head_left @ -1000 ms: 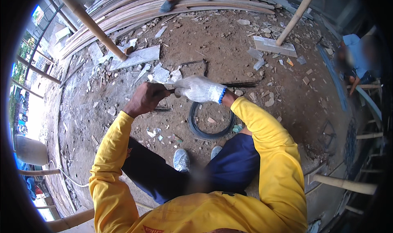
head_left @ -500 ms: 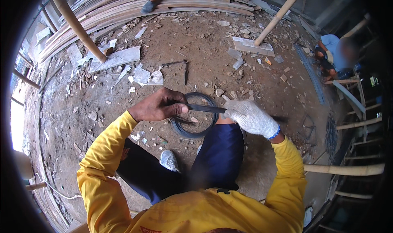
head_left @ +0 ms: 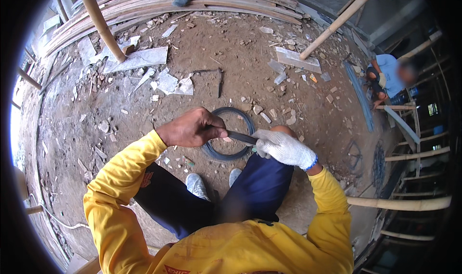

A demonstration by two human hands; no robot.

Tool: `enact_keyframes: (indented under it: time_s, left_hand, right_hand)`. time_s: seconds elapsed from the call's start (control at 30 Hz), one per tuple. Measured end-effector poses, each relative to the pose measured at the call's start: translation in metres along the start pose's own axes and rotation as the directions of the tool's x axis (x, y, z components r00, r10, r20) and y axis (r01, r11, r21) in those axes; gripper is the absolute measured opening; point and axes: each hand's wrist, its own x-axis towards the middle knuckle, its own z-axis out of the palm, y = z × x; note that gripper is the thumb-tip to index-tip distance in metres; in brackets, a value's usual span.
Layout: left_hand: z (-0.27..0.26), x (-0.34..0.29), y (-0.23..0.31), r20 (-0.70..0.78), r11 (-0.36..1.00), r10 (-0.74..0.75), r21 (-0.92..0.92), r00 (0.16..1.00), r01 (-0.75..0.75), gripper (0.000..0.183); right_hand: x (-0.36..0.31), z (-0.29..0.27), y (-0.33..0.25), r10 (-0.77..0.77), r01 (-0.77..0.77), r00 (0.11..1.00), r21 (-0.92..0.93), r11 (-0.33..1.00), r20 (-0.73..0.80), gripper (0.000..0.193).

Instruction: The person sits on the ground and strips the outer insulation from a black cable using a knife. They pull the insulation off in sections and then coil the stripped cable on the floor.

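Between my hands runs a short bundle of dark wire (head_left: 242, 137), tilted down to the right. My bare left hand (head_left: 195, 127) pinches its left end between thumb and fingers. The right end is gripped by my right hand (head_left: 281, 148), which wears a whitish knitted glove with a blue cuff edge. Just beneath the bundle, a coil of dark wire (head_left: 222, 111) lies on the dirt in front of my feet, partly covered by my left hand and right leg.
A thin dark L-shaped tool (head_left: 220, 84) lies beyond the coil. Bamboo poles (head_left: 103, 26) stand on flat boards at left and right. Long planks (head_left: 231, 2) are stacked at the back, with a person's foot on them. Another person (head_left: 387, 76) crouches at right beside long bluish bars (head_left: 357, 96).
My right hand has come left and lower, closer to the left hand. The bundle now slopes down to the right and less of it shows between them. The view has shifted slightly.
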Motion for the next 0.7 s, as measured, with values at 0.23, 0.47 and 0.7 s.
enact_keyframes:
  time_s: [0.23,0.47,0.7]
  left_hand:
    - [0.002,-0.003,0.003,0.023,0.993,0.052,0.101,0.998,-0.054,0.015]
    - [0.006,-0.015,0.005,0.013,0.983,0.057,0.175,0.998,-0.059,0.009]
    - [0.011,-0.019,-0.006,0.008,0.955,-0.04,0.295,0.999,0.036,0.012]
  right_hand:
    - [0.05,-0.001,-0.015,-0.194,0.181,0.965,0.087,0.98,0.177,0.041]
    - [0.043,0.012,-0.006,-0.093,0.031,0.985,0.384,0.923,0.144,0.045]
    - [0.078,0.038,0.006,-0.518,0.538,0.83,-0.546,0.642,0.209,0.023]
